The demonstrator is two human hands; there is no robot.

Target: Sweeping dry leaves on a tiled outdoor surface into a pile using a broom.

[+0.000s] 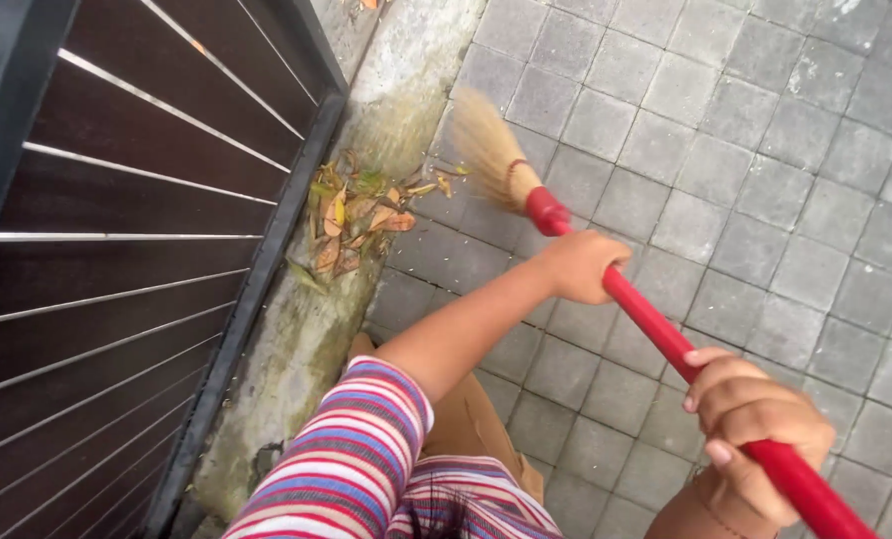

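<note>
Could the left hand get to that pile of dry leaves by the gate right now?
Probably not directly: the left hand is shut on the red broom handle, away from the leaves. Only the bristles come near them.

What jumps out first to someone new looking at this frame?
The red broom handle cuts across the middle, with the left hand gripping it higher up and the right hand lower right. Its straw bristles blur just above a pile of dry leaves on the concrete strip. The dark slatted gate fills the left side, grey paving stones the right.
</note>
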